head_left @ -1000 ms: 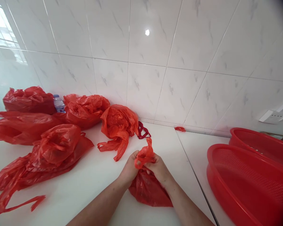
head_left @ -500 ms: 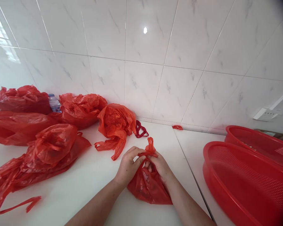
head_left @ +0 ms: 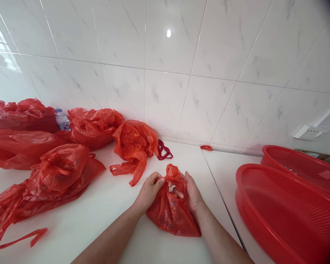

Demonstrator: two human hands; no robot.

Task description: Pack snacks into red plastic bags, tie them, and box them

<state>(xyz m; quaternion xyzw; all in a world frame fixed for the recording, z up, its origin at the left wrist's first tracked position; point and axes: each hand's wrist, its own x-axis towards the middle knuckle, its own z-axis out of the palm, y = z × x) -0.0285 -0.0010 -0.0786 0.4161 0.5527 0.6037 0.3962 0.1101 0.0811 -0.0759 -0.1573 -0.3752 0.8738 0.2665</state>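
A small red plastic bag [head_left: 169, 216] lies on the white counter [head_left: 104, 216] in front of me, its top bunched into a knot-like tuft. My left hand [head_left: 148, 190] pinches the left side of that tuft, fingers curled. Against the right side of the tuft sits my right hand [head_left: 191, 194], its fingers hooked into the plastic. Both hands are closed on the bag's top.
Several other red plastic bags [head_left: 57, 172] lie at the left, one crumpled bag [head_left: 134, 146] near the wall, with a water bottle [head_left: 62, 119] behind them. Two red mesh baskets [head_left: 286, 209] stand at the right. A wall socket [head_left: 308, 132] is on the tiled wall.
The bag's handles stood up in a loop a second ago; they have been drawn down into a tight tuft, and both hands have shifted slightly lower on the bag.
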